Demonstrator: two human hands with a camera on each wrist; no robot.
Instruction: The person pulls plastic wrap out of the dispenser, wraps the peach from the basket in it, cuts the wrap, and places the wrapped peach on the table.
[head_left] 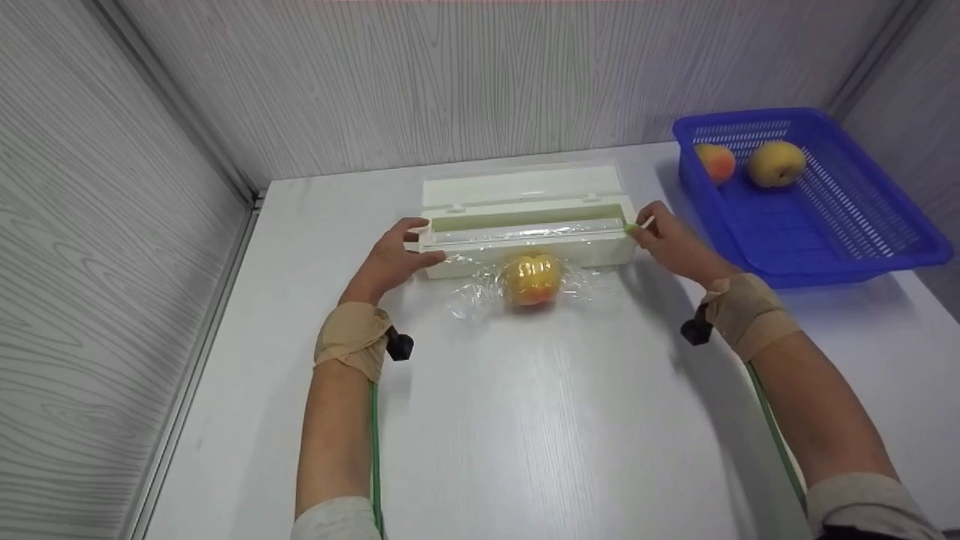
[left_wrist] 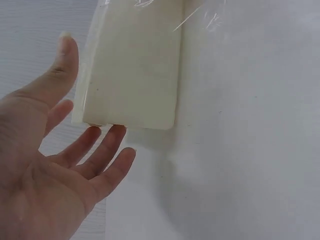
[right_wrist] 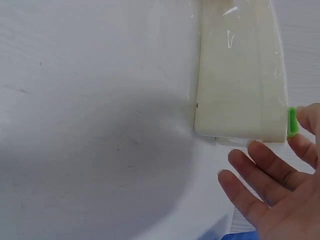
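Observation:
A long white cling film dispenser (head_left: 529,255) lies on the table with its lid (head_left: 521,186) folded back and a film roll (head_left: 532,231) inside. Clear film (head_left: 480,292) runs out over its front edge and covers a yellow-red peach-like fruit (head_left: 534,281) before it. At the dispenser's left end, my left hand (head_left: 390,259) touches the end face with its fingertips, thumb spread apart in the left wrist view. My right hand (head_left: 671,244) pinches a small green slider (right_wrist: 293,122) between thumb and index finger at the right end; its other fingers are loosely extended.
A blue plastic basket (head_left: 817,266) stands at the right of the table, holding a red-yellow fruit (head_left: 718,163) and a yellow fruit (head_left: 777,163). Grey wood-patterned panels (head_left: 405,82) rise behind and at the sides.

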